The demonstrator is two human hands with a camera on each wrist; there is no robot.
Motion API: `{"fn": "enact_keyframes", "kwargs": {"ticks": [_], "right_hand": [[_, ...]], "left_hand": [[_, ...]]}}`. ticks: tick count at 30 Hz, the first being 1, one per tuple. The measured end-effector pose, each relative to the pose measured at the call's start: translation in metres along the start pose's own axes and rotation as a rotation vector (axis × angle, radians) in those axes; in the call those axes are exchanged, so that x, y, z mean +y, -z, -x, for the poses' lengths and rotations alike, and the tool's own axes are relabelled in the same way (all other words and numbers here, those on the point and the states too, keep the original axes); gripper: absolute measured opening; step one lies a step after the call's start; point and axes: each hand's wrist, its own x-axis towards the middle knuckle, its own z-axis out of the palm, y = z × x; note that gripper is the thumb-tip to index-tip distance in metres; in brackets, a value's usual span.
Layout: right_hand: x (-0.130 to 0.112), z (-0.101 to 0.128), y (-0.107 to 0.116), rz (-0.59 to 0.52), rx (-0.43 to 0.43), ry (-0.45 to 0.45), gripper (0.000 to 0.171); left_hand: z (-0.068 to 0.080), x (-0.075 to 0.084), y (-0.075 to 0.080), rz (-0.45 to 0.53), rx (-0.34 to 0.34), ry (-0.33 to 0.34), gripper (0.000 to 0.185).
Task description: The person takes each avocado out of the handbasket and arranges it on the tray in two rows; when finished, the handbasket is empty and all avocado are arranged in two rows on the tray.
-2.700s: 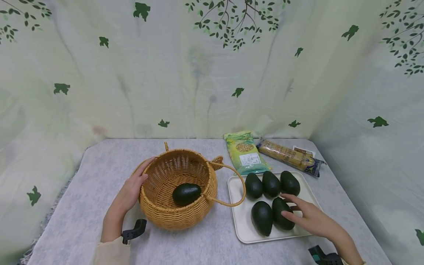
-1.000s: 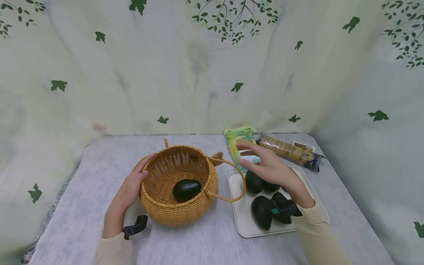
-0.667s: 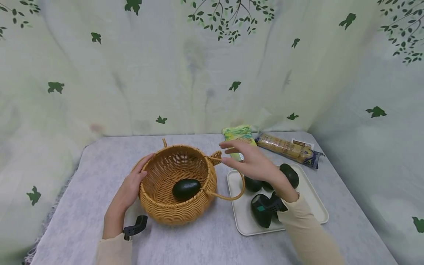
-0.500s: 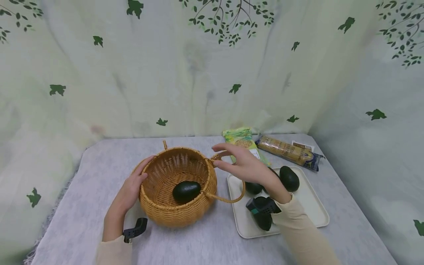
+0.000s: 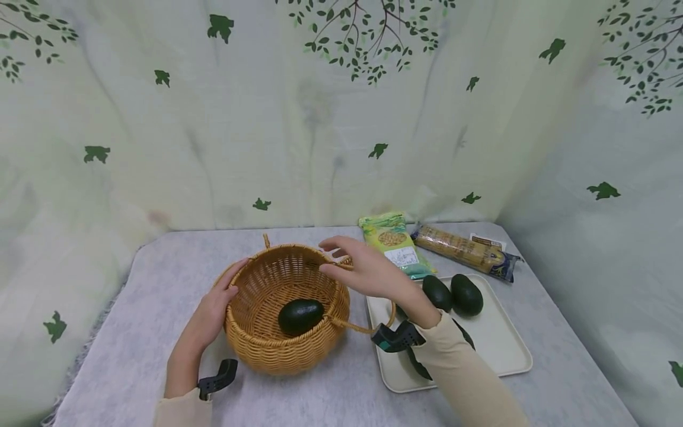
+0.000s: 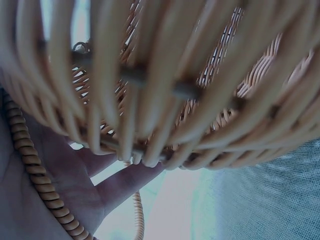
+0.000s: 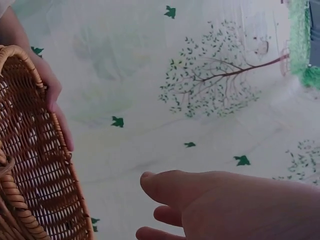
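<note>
The left hand (image 5: 205, 317) rests on the near-left rim of the wicker basket (image 5: 251, 341), fingers curled over the edge and steadying it on the grey surface (image 5: 160, 279); the left wrist view shows the palm pressed against the weave with the rim coil running across it. The right hand (image 5: 368, 273) hovers over the basket's far-right rim, fingers spread and relaxed, holding nothing. One avocado (image 5: 300, 316) lies on the basket floor. On the white tray (image 5: 501, 350) just right of the basket, two more avocados (image 5: 452, 293) lie side by side at the far end, and another is partly hidden under the right sleeve (image 5: 464, 379). Beyond the tray lie a green packet (image 5: 393, 244) and a long wrapped pack (image 5: 464, 250). By the look of it, the work is moving avocados from tray to basket, and this is the gap between pieces, with one fruit in and an empty hand above it. The next move would call for swinging the right hand to the tray, closing round one avocado without nudging its neighbours, and clearing the looped handle (image 5: 373, 323) that leans over the tray's edge.
</note>
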Motion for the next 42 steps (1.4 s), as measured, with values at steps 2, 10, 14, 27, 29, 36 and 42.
{"fn": "enact_keyframes", "kwargs": {"ticks": [2,10,14,27,29,36,42], "right_hand": [[-0.003,-0.002,0.001,0.015,0.011,0.004,0.046],[-0.006,-0.022,-0.011,0.013,-0.069,0.038,0.043],[-0.008,-0.034,-0.021,0.014,-0.133,0.030,0.043],[-0.011,-0.059,-0.052,-0.016,-0.281,-0.076,0.050],[-0.012,-0.061,-0.055,-0.043,-0.307,-0.101,0.052],[-0.012,-0.067,-0.064,-0.133,-0.364,-0.206,0.057],[-0.013,-0.071,-0.068,-0.070,-0.415,-0.268,0.062]], "left_hand": [[0.000,0.000,0.000,0.000,0.000,-0.003,0.051],[0.000,0.001,0.002,-0.006,0.004,-0.011,0.050],[0.000,0.000,0.002,-0.012,0.012,-0.014,0.050],[0.003,-0.001,0.002,0.015,-0.011,0.008,0.052],[0.003,0.000,0.002,0.016,-0.010,0.007,0.051],[0.004,-0.001,0.001,0.006,0.001,-0.015,0.050],[0.003,-0.002,0.002,0.002,0.008,-0.028,0.050]]}}
